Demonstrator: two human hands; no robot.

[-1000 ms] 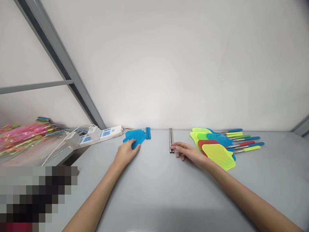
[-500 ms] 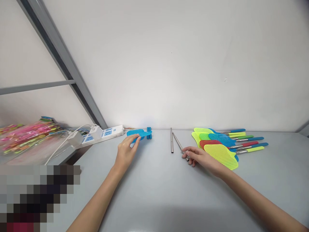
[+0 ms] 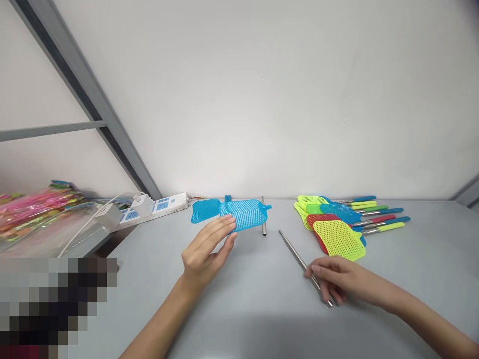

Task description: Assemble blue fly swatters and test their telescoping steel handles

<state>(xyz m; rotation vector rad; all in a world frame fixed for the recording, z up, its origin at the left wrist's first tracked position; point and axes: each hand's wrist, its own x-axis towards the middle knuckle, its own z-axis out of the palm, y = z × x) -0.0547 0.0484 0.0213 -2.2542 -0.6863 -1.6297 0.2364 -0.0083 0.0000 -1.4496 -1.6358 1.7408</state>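
My left hand (image 3: 211,247) pinches the edge of a blue perforated fly swatter head (image 3: 247,214), its narrow neck pointing right. Behind it on the table lies a second blue swatter head (image 3: 204,210). My right hand (image 3: 333,279) has its fingers closed round a slim metal tube (image 3: 297,255), held slanting with its far end toward the middle of the table. Another metal tube (image 3: 264,229) lies beyond, partly covered from view by the held swatter head. Two blue handle grips (image 3: 227,198) show only at their tips near the wall.
To the right lies a fanned stack of fly swatters with handles (image 3: 339,239) in yellow, green, red and blue. A white power strip (image 3: 164,207) with plugs sits at the left by the wall. Plastic-wrapped colourful goods (image 3: 37,212) lie at the far left.
My left hand has lifted one blue swatter head off the other and brought it right. My right hand has picked up the slanted tube and drawn it nearer and to the right.
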